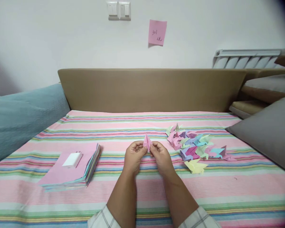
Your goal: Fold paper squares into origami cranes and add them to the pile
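Between my two hands, in the middle of the head view, is a small pink folded paper (147, 142), narrow and pointed at the top with a crease down its centre. My left hand (134, 155) pinches its left lower edge between thumb and fingers. On the other side, my right hand (161, 155) grips the right lower edge the same way. To the right of my hands lies a pile of folded paper cranes (187, 142) in pink, purple, blue and green. A yellow paper crane (196, 166) sits at the pile's near edge.
At left, a white power adapter (72, 160) rests on a stack of coloured paper (68, 175). A striped cloth (152, 196) covers the surface. Behind stands a brown backrest (152, 90); grey cushions (268, 133) are at right, a blue cover (26, 117) at left.
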